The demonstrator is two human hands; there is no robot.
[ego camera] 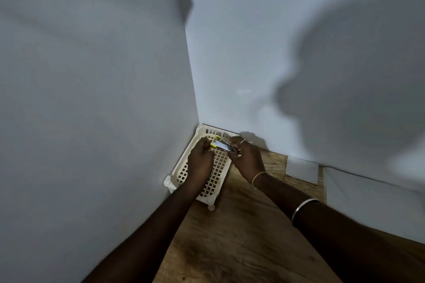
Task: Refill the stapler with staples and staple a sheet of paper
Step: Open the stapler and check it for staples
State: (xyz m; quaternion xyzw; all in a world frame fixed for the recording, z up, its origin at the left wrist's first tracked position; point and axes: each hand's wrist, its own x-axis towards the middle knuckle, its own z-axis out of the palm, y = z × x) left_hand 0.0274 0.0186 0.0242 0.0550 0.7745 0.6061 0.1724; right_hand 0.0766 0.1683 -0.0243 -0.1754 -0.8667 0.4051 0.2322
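Note:
A small yellow and silver stapler (220, 144) is held between both hands above a cream plastic lattice basket (218, 167) in the corner. My right hand (245, 156) grips its right end with the fingertips. My left hand (200, 156) is closed at its left, yellow end; what the fingers pinch is hidden. Whether the stapler is hinged open is too blurred to tell. No staples are visible.
The basket stands on a wooden table (241, 236) pushed into a corner of two white walls. A white sheet of paper (302, 169) lies at the wall on the right, with a larger white sheet (368, 200) beside it.

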